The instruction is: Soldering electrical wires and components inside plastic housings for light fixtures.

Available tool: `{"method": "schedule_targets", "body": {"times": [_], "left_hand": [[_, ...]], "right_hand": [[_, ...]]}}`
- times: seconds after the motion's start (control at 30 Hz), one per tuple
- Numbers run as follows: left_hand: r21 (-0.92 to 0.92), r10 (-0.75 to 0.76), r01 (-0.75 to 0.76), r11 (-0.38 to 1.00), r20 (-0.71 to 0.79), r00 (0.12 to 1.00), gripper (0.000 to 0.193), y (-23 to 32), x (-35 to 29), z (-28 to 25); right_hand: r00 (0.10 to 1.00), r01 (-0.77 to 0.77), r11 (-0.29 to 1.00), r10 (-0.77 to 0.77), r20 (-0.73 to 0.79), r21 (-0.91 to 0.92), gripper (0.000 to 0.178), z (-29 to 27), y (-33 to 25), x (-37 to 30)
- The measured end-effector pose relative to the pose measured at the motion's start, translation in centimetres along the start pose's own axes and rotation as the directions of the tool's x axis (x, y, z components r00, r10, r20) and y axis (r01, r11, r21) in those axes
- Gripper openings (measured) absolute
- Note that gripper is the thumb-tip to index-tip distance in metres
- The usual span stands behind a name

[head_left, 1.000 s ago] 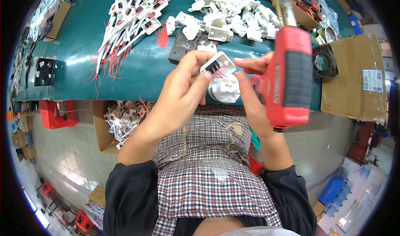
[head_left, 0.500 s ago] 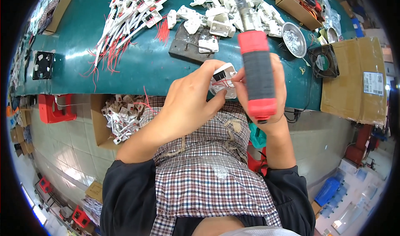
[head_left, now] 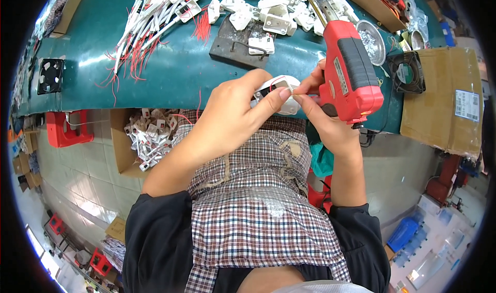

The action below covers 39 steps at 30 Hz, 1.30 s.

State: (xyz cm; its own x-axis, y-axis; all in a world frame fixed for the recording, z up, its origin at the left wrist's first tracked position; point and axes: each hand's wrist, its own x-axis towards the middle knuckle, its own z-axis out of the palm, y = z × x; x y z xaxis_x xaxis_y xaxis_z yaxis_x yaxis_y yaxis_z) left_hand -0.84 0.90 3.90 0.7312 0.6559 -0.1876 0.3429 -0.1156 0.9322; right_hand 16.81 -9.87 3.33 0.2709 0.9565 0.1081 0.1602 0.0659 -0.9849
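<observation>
My left hand (head_left: pixel 232 109) is closed around a small white plastic housing (head_left: pixel 292 106), with its thumb across the front. Inside the housing sit a dark part and a thin red wire, partly covered by the fingers. My right hand (head_left: pixel 336 133) grips a red and black soldering gun (head_left: pixel 343 73), its metal barrel pointing away over the table. The thumb and fingertips of that same hand pinch at the housing's right edge; what they pinch is too small to make out. Beyond my hands lies a dark block (head_left: pixel 227 47) with a bent rod, bearing another white housing (head_left: pixel 261 45).
White cables with red wire ends (head_left: pixel 139 40) lie far left. White plastic parts (head_left: pixel 276 21) are heaped at the back, near a metal dish (head_left: pixel 371 42). Small fans (head_left: pixel 408 73) stand at both sides. A carton of finished-looking pieces (head_left: pixel 150 138) sits below the table edge.
The soldering gun has tilted and swung right, now showing its side. The housing has turned in my left hand, and my left thumb has moved up over its front.
</observation>
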Motion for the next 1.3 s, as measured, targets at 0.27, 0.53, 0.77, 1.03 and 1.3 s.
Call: {"method": "schedule_targets", "body": {"times": [0.27,0.53,0.77,1.03,1.3], "left_hand": [[-0.175,0.013,-0.028,0.984,-0.083,0.996,0.026,-0.2,-0.4,0.2],[0.198,0.222,-0.175,0.965,-0.252,0.942,0.026,-0.9,-0.8,1.1],[0.007,0.296,-0.310,0.951,-0.318,0.901,0.029,-1.4,-0.9,2.2],[0.234,0.342,-0.263,0.936,-0.424,0.839,0.028,-3.0,-0.4,3.5],[0.184,0.353,-0.304,0.935,-0.396,0.848,0.026,-3.4,0.5,4.2]], "right_hand": [[0.994,-0.013,0.994,0.001,-0.109,-0.112,0.055,0.6,0.7,-1.2],[0.999,0.025,0.936,-0.037,-0.029,-0.352,0.052,0.4,0.5,-1.7],[0.997,0.062,0.929,-0.076,-0.023,-0.366,0.053,0.0,0.9,-2.0],[0.972,-0.088,0.908,-0.011,-0.234,-0.410,0.040,-0.6,-1.4,-4.4],[0.918,-0.274,0.901,0.140,-0.372,-0.337,0.053,-2.0,-4.3,-10.5]]}}
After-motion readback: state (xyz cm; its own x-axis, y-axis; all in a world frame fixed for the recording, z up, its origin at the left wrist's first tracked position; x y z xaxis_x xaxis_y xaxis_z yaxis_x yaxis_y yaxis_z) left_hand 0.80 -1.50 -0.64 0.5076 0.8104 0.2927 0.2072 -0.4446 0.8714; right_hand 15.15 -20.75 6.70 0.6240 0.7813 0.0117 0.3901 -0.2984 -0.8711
